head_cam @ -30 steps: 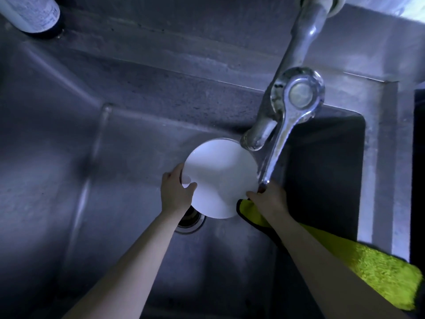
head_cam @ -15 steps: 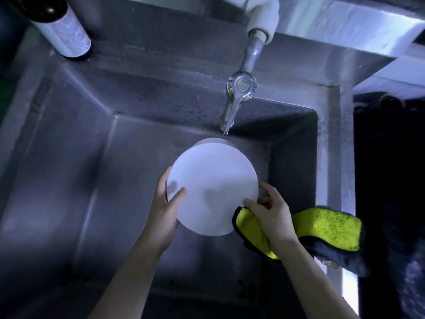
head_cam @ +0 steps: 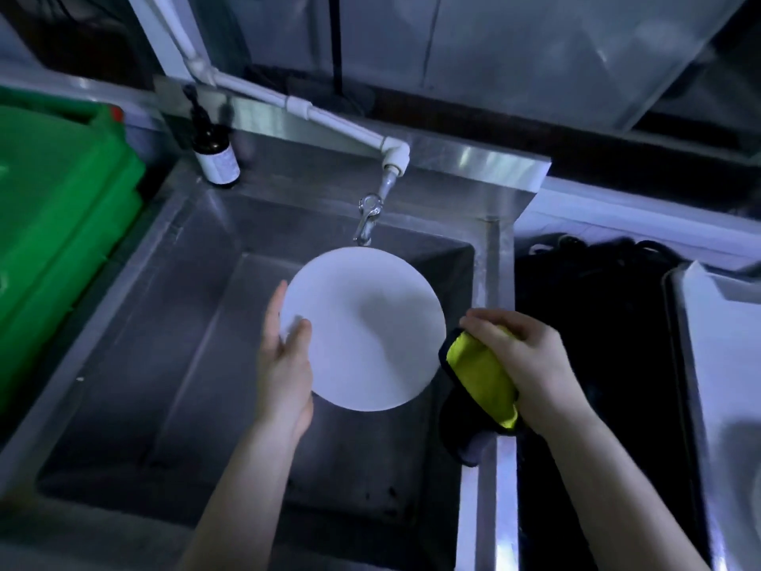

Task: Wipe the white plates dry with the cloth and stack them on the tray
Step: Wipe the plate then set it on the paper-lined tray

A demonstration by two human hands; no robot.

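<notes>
Forearms enter from the lower edge and meet over the steel sink [head_cam: 173, 331]. The left hand [head_cam: 284, 364] pinches the white plate [head_cam: 366, 327] at its left rim, thumb on the face and the other fingers behind it. The plate is held in the air above the basin, its face turned to the camera. The right hand [head_cam: 531, 360] has its fingers curled around the bunched yellow cloth [head_cam: 482, 372], just beside the plate's right rim; whether the cloth touches it I cannot tell. Farther back are the tap [head_cam: 367, 218], a dark bottle [head_cam: 214, 152] and, at left, a green crate [head_cam: 61, 224]. At far right lies what seems to be a pale tray [head_cam: 700, 307], and no stacked plate shows on the part in view. I judge that this plate is yet to be wiped and stacked.
</notes>
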